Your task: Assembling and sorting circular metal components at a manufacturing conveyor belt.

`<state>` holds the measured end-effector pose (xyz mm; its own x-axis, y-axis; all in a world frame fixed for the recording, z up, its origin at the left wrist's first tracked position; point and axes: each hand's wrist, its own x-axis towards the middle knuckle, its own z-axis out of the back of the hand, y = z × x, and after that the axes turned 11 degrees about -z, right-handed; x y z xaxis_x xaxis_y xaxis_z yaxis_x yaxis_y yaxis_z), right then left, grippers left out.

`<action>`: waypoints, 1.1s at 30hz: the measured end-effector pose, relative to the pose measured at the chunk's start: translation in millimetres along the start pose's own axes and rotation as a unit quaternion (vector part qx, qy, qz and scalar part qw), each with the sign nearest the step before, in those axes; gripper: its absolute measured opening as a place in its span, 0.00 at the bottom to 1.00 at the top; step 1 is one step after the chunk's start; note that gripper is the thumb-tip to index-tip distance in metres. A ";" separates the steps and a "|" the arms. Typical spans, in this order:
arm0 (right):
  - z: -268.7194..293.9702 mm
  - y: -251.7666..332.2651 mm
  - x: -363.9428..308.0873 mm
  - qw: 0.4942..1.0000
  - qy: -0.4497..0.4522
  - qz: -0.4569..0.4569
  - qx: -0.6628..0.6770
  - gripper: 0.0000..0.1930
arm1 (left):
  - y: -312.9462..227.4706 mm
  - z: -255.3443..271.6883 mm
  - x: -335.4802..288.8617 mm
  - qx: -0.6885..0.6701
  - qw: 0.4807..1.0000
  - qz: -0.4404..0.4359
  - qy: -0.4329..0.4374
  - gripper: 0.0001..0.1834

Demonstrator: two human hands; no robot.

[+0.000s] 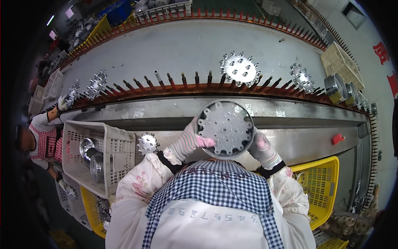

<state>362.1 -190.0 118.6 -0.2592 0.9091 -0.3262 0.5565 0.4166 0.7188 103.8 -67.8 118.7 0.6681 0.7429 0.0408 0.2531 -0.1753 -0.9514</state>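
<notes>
Currently: scalloped disc and metal ring held between both hands above the counter

The scalloped metal disc [224, 128], drilled with small holes, lies inside the round opening of a metal ring [250, 135]. Both are in front of the person's chest, over the middle of the steel counter [290, 143]. Contact between ring and counter cannot be determined.

Both hands wear striped gloves with pink fingers. The left hand [185, 142] grips the ring's lower left side, thumb laid over the rim onto the disc, remaining fingers largely hidden. The right hand [264, 148] clasps the lower right side, fingers partly concealed by the ring.

On the counter, a studded metal disc [148, 144] lies toward the left end, just beside a pale plastic crate [108, 166] containing metal rings. A red object [338, 138] lies near the right end. A yellow crate [327, 195] stands at the person's right, below the counter's near edge.

Beyond, a grey counter [166, 54] is edged with upright red pegs [184, 79]. Along its near edge stand a large studded disc [239, 68] right of middle and a smaller one [302, 78] farther right. Two bright rings [335, 88] sit by the near right corner. At the near left corner, a co-worker's gloved hand [63, 103] is at another studded disc [72, 92].
</notes>
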 end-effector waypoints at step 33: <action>7.2 -36.1 -24.7 0.927 -0.362 0.048 -0.088 0.28 | -100.0 124.9 124.5 0.154 0.921 0.122 -0.337 0.37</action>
<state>354.1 -227.5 96.3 0.4174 0.7342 -0.5354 0.3955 0.3837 0.8345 74.3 122.9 180.8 0.0661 0.9562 -0.2852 -0.1270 -0.2754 -0.9529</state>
